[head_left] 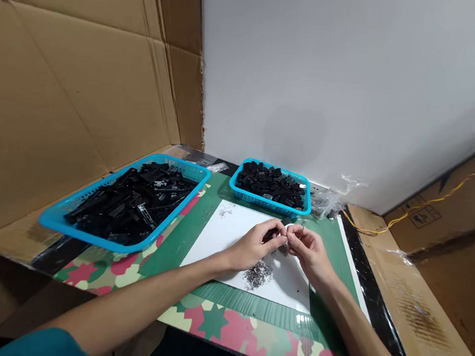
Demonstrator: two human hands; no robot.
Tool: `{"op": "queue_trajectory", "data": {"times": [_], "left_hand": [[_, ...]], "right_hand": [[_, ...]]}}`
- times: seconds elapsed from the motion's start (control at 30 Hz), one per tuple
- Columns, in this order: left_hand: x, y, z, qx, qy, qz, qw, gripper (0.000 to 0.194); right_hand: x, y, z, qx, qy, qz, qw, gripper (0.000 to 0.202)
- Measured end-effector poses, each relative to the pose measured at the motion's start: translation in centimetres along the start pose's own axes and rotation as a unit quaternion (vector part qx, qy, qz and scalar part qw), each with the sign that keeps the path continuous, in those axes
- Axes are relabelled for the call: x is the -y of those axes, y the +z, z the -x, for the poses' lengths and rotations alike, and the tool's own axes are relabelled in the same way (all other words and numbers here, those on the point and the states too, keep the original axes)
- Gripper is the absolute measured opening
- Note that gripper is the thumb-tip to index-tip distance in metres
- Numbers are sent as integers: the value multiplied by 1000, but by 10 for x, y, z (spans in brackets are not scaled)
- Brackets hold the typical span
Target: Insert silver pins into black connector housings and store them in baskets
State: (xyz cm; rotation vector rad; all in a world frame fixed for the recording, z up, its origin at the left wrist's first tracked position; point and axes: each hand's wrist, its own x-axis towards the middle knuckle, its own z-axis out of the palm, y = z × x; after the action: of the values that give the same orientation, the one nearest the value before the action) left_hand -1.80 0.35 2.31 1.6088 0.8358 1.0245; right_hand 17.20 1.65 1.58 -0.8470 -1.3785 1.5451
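Note:
Over a white sheet (211, 236), my left hand (259, 242) is closed on a small black plastic part (272, 233), mostly covered by the fingers. My right hand (308, 250) meets it at the fingertips in a pinch; whatever sits between thumb and finger is too small to make out. Below the hands lies a pile of tiny shiny metal pieces (259, 274). A second small heap of them shows just under the fingertips, partly hidden. More bits (226, 210) are scattered at the sheet's far left corner.
A blue basket (131, 251) of long black plastic parts stands at the left. Behind the hands is a smaller blue basket (269, 204) of black pieces. Clear plastic bags (327, 201) and a yellow cable (409, 211) lie at the right. Cardboard (80, 75) walls the left side.

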Motion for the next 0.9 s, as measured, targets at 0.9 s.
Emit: {"op": "queue_trajectory", "data": {"times": [0.9], "left_hand": [[-4,1,4,-12,-22,-21,999,25]], "right_hand": [[10,-5,16,-61,-83,189,977,24]]}}
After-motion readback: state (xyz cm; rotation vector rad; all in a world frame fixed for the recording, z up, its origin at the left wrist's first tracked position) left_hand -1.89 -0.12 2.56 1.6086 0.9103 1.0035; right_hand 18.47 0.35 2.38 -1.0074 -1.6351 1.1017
